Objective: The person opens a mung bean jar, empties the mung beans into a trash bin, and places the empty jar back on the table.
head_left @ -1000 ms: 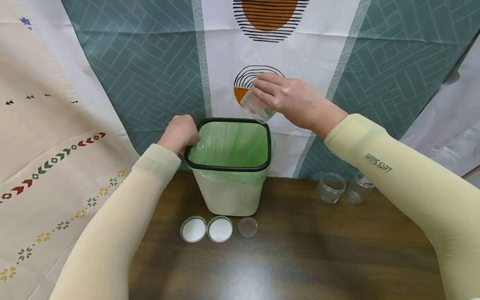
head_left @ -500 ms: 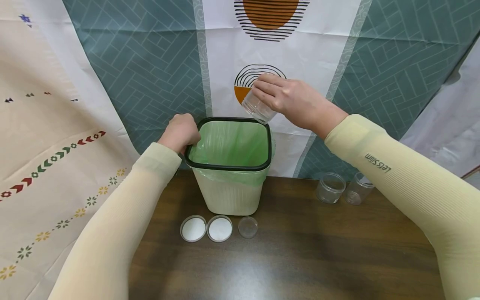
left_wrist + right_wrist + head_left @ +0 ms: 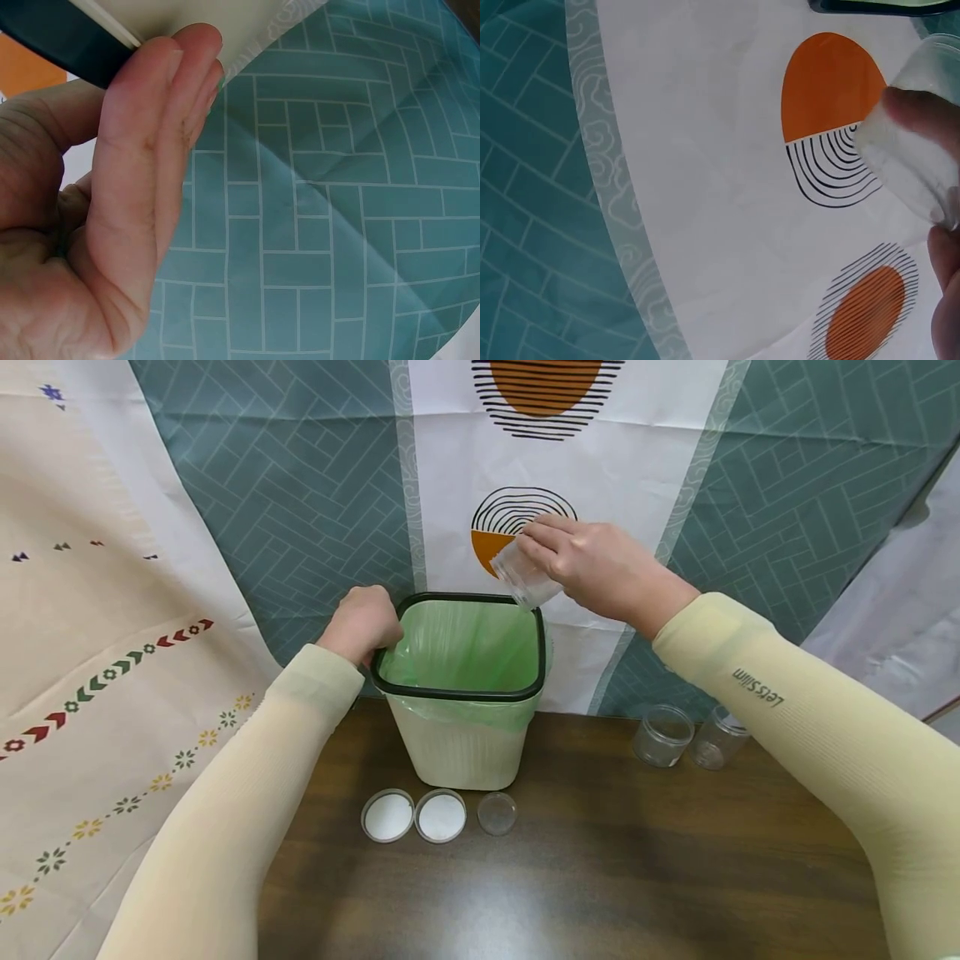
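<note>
My left hand (image 3: 365,622) grips the dark rim at the left side of a pale waste bin (image 3: 468,745) lined with a thin green bag (image 3: 468,647). In the left wrist view, the fingers (image 3: 139,150) lie along the outside of the bin wall just below the rim. My right hand (image 3: 600,567) holds a clear plastic jar (image 3: 519,577) near the bin's back right corner. The jar is tipped, its mouth pointing down and left toward the bin. Fingers and thumb on both sides of the jar (image 3: 907,161) show in the right wrist view.
In front of the bin, two round lids with white inner faces (image 3: 388,816) (image 3: 441,817) lie beside a smaller clear lid (image 3: 497,814). Two clear jars (image 3: 663,737) (image 3: 718,739) stand at the right on the dark wooden table (image 3: 600,877). A patterned cloth (image 3: 315,485) hangs behind.
The right hand and the tilted jar have shifted slightly right and down. My left hand keeps its grip on the bin rim.
</note>
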Demonstrator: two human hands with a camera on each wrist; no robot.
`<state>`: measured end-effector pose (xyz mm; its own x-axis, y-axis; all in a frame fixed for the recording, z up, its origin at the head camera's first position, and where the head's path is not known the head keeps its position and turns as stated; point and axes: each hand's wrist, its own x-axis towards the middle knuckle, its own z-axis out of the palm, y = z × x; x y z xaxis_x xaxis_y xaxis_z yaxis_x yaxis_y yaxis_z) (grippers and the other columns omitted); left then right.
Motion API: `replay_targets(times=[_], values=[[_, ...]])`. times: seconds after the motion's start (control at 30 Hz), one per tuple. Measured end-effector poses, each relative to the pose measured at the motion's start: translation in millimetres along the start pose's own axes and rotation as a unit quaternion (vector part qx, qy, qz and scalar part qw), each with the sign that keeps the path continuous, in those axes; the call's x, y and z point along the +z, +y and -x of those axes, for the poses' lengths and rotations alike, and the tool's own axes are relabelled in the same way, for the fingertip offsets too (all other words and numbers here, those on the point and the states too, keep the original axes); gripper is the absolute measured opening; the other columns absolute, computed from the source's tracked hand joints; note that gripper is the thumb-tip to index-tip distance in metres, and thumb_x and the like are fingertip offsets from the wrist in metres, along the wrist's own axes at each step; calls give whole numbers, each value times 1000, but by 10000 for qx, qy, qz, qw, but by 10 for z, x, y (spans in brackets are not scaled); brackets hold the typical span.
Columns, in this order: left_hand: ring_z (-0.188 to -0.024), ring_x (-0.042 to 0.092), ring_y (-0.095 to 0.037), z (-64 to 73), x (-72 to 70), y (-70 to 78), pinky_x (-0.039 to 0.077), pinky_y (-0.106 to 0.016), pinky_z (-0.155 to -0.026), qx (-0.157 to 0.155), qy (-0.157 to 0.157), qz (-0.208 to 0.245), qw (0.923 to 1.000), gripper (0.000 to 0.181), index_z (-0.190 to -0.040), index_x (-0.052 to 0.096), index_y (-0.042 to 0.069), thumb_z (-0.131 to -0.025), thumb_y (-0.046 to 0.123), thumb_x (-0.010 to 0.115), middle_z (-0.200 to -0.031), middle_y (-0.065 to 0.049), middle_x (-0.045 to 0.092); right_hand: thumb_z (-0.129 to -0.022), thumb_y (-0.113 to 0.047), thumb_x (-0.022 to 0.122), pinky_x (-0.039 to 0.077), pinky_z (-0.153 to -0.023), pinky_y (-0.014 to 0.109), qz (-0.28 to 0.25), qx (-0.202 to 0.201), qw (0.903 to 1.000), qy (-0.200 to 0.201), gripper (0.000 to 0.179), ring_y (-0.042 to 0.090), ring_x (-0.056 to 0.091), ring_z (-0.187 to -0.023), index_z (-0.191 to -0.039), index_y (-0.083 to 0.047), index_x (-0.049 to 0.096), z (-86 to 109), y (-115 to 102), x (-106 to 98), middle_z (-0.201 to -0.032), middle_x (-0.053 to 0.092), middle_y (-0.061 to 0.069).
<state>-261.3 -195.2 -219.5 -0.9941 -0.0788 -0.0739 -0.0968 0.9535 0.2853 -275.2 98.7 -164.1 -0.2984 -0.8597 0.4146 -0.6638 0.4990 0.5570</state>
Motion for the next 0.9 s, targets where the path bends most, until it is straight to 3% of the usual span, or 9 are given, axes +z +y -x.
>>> replay_targets(times=[0.27, 0.5, 0.63, 0.77, 0.9], values=[[-43, 61, -21, 9, -25, 33, 43, -24, -37, -54, -80, -23, 10000, 12, -73, 61, 1, -76, 2, 49, -83, -24, 58, -85, 3, 60, 51, -88, 44, 76, -86, 9992, 374, 47, 31, 53, -121, -132, 0, 51, 27, -4, 52, -128, 57, 18], [-42, 60, -21, 31, -31, 55, 44, -24, -37, -14, -79, -22, 10000, 14, -67, 59, 4, -76, 1, 48, -77, -22, 60, -73, -4, 72, 52, -85, 45, -133, 85, 9999, 23, 62, 32, 53, -121, -130, 2, 50, 69, -5, 80, -129, 56, 18], [-42, 60, -21, 35, -25, 55, 42, -24, -36, 11, -30, -16, 10000, 17, -62, 56, 7, -75, 1, 48, -73, -21, 62, -66, -11, 81, 52, -86, 46, -568, 350, 9978, -59, 70, 31, 54, -118, -128, 0, 50, 111, -4, 109, -128, 56, 16], [-42, 61, -21, 42, -27, 51, 43, -24, -37, -7, -47, -36, 10000, 17, -61, 55, 7, -75, 1, 47, -75, -21, 62, -63, -18, 85, 47, -96, 45, -1309, 890, 9873, -136, 78, 30, 54, -118, -131, -4, 50, 152, -4, 126, -129, 56, 14], [-44, 62, -22, 50, -25, 34, 45, -25, -38, -82, -103, 9, 9999, 15, -65, 55, 6, -76, 2, 46, -79, -22, 60, -63, -28, 85, 43, -101, 45, -1865, 1668, 9672, -437, 86, 29, 52, -122, -137, -11, 46, 211, -15, 107, -134, 54, 10]])
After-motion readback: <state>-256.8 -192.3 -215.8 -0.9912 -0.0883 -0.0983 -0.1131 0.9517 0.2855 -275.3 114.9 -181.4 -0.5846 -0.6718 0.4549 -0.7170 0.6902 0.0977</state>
